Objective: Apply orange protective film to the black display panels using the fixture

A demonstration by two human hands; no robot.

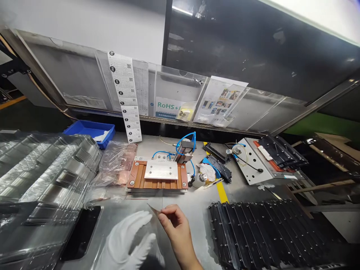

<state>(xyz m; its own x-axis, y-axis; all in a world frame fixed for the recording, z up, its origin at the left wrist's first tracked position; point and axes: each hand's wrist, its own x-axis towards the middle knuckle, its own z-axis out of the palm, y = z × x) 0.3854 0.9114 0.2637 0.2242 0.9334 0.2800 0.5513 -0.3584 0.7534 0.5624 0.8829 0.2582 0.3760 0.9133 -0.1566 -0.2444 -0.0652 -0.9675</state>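
Observation:
My right hand (177,225), bare, pinches a thin brownish sheet (154,210) between thumb and forefinger, seen nearly edge-on. To its left is my left hand (126,240) in a white glove, its fingers stretched out and the thumb apart from them. The gloved fingertips are close to the sheet; whether they touch it I cannot tell. Something clear, like plastic film, shows faintly between the hands. Just beyond both hands stands a brown fixture (157,183) with a silver metal block (161,170) on top and blue air tubes (194,140) behind.
Clear plastic trays (50,176) and a black phone (81,232) lie left, with clear bags of copper-coloured sheets (116,161) and a blue bin (90,129) behind. On the right are rows of black parts (261,232), a small bottle (200,179) and a white sloped fixture (250,165).

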